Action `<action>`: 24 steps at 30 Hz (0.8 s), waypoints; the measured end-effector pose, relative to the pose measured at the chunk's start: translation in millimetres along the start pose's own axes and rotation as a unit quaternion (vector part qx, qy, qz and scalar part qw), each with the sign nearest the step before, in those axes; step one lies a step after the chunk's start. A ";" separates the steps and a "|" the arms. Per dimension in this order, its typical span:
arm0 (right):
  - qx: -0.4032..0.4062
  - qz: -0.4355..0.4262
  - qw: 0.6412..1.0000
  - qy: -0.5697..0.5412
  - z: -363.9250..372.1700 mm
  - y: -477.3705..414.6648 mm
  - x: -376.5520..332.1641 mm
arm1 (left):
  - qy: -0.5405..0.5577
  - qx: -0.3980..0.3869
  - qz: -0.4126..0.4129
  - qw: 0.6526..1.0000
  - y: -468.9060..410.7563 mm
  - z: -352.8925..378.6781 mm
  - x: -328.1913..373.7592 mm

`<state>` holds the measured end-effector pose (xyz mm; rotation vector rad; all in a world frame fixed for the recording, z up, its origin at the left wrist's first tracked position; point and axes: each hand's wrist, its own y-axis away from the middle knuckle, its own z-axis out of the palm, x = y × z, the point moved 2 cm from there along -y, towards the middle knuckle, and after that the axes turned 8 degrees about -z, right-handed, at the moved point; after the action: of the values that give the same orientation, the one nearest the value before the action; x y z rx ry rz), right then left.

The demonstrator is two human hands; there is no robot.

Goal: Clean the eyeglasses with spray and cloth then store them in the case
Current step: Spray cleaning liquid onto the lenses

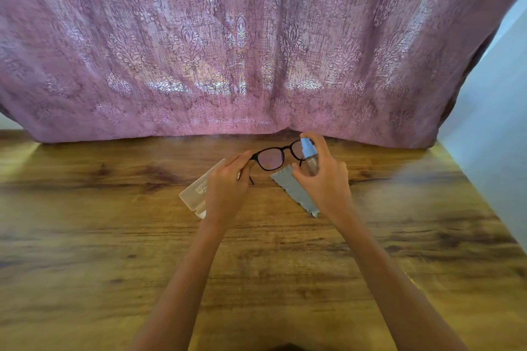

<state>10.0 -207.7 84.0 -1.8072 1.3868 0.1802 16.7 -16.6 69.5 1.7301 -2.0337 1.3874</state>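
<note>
You are holding one pair of glasses (276, 156) above the desk (114, 236), toward its far edge and about midway between its left and right edges. The frame is black, the lenses are facing you, and the far edge of the desk is running just behind them. Your left hand (226, 186) is gripping the glasses by the left temple, fingers closed round it, with the temple tip sticking out below your fingers. Your right hand (323, 177) is wrapping round one small spray bottle (309, 157), clear in the body with a pale blue top, and holding it upright just beside the right lens; a finger is resting on the top of it.

One grey cloth (293, 189) with zigzag edges is lying flat on the desk below the glasses, partly under your right hand. One pale case (196, 191) is lying on the desk to the left, partly hidden by your left hand; whether it is open you cannot tell.

The desk is wood-grained, brown with darker streaks, and is filling the lower half of the view. A mauve patterned curtain (256, 51) is hanging behind the far edge, light glowing through it. A pale wall (496, 137) is standing along the right edge.
</note>
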 end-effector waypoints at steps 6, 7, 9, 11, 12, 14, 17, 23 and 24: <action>0.001 -0.006 1.000 0.023 2.5 0.7 -2.5 | -0.002 -0.006 0.000 1.000 -1.9 0.8 0.7; 0.007 -0.005 1.000 0.019 2.7 1.5 -3.0 | -0.001 -0.006 -0.005 1.000 -2.3 1.1 0.8; 0.009 -0.004 1.000 0.005 2.9 2.0 -4.4 | 0.007 -0.007 -0.017 1.000 -2.8 1.0 1.4; 0.012 0.003 0.999 -0.032 2.8 1.7 -3.9 | 0.013 -0.007 -0.023 1.000 -3.1 0.5 1.6; 0.019 0.010 0.998 -0.056 1.9 1.6 -2.6 | 0.014 -0.007 -0.025 1.000 -3.3 0.3 1.5; 0.038 0.027 0.995 -0.091 -0.6 1.9 1.5 | 0.012 -0.009 -0.025 1.000 -3.6 0.1 1.1; 0.056 0.047 0.990 -0.119 -1.9 2.2 14.0 | 0.011 -0.009 -0.023 1.000 -3.9 0.2 1.1; 0.023 0.115 0.985 -0.129 2.4 8.9 53.9 | 0.003 -0.008 -0.026 1.000 -4.6 1.0 0.1; 0.018 0.124 0.985 -0.122 3.0 11.5 61.1 | 0.001 -0.007 -0.024 1.000 -4.6 1.1 0.1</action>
<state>24.4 -251.1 41.7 -1.5216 1.4229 0.4879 21.0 -17.1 71.4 1.7587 -1.9828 1.3578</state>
